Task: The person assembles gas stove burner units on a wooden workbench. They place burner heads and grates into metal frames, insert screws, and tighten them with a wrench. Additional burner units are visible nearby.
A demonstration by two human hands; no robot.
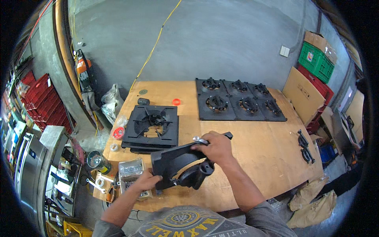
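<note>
Black metal burner plate [177,160] sits tilted above the near edge of the wooden surface [260,146], gripped by both hands: the left hand [146,182] closed on its lower corner, the right hand [215,148] clasped over its top edge. Just behind it lies a stack of similar plates [152,128].

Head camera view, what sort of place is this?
Probably a small workshop or assembly area. A plywood bench carries rows of black stove plates, red parts bins line the left wall, and stacked crates stand against bare concrete at the right.
</note>
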